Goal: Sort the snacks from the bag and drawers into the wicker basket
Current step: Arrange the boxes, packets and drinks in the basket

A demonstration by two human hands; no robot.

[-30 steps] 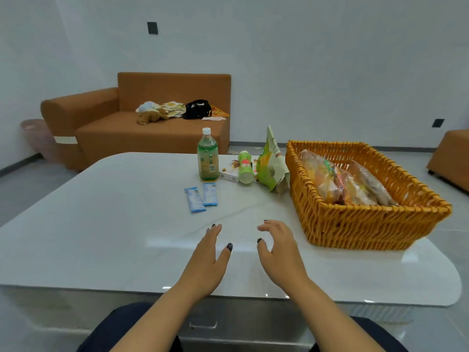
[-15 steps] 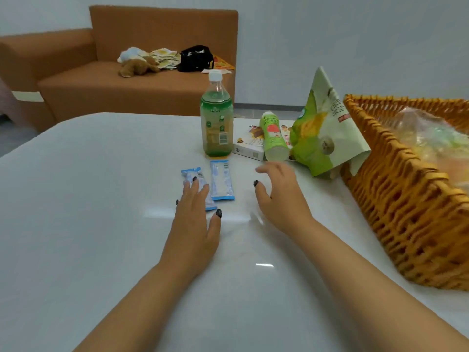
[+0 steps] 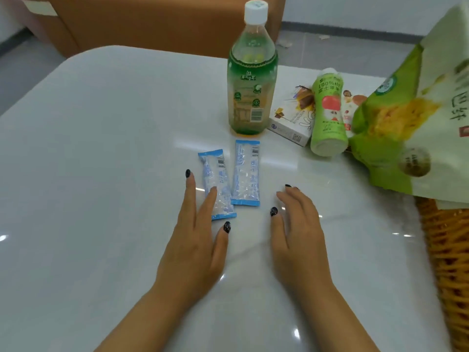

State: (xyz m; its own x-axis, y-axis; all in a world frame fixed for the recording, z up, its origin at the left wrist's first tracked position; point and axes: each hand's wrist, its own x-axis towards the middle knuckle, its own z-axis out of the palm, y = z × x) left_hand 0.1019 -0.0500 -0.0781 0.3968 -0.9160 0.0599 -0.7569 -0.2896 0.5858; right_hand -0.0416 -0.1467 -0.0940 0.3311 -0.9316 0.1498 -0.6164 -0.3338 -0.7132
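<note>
1. Fingers (image 3: 190, 196) of left hand (image 3: 195, 247): straight and apart, lying flat across the near end of the left blue sachet (image 3: 217, 182); nothing gripped.
2. Fingers (image 3: 291, 199) of right hand (image 3: 297, 240): relaxed, slightly bent, spread, just right of the right blue sachet (image 3: 246, 174); nothing held.
3. Labels: "100%" legible on small green bottle (image 3: 328, 115), apple picture below; remaining print too blurred to read. Barcodes visible on both sachets and on tall green bottle (image 3: 251, 72).
4. Sachets: pale blue, flat on white desk (image 3: 88, 174), side by side, near tall bottle.
5. White box (image 3: 291, 120) partly hidden behind small bottle.
6. Green snack bag (image 3: 406, 118) and wicker basket (image 3: 449, 250) cut off at right edge.
</note>
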